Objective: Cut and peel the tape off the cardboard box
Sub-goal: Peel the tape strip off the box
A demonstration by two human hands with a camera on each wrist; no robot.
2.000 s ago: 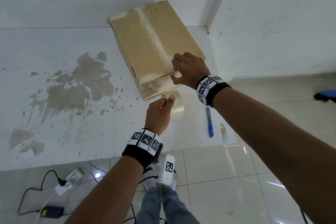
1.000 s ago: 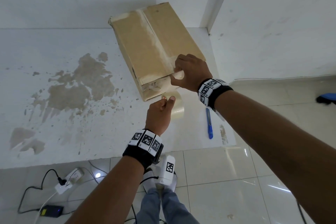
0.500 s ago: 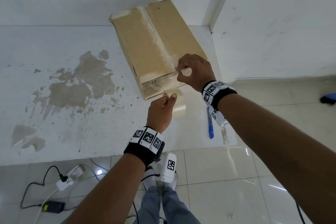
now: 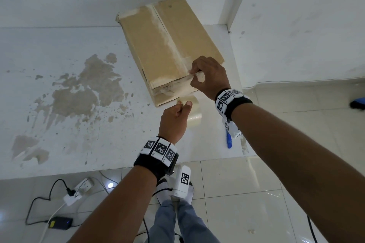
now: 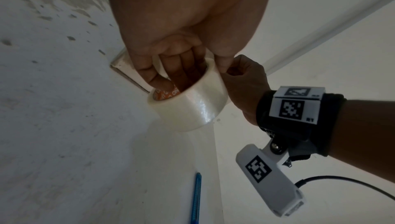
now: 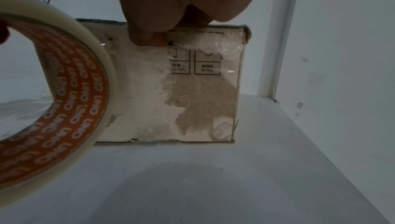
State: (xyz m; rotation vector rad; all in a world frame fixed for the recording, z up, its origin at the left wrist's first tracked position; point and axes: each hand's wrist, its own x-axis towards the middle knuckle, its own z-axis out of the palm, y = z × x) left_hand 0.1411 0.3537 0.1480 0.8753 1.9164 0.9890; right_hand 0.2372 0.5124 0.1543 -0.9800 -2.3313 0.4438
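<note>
Head view: cardboard box on stained white platform, back end near wall. Right hand at box's near top edge – fingers curled, pinching tape strip on that edge. Left hand just in front of box, fingers hooked through core of clear tape roll, thumb on outside – roll held off platform. Blue pen-like tool lies right of roll, nearer platform's front edge.

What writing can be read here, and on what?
"UNO", repeated: orange core of the tape roll.
"R1": right wristband tag.
Two boxed handling symbols on the box end: captions too blurred to read.
Square black-and-white codes on both wristbands: no words.
</note>
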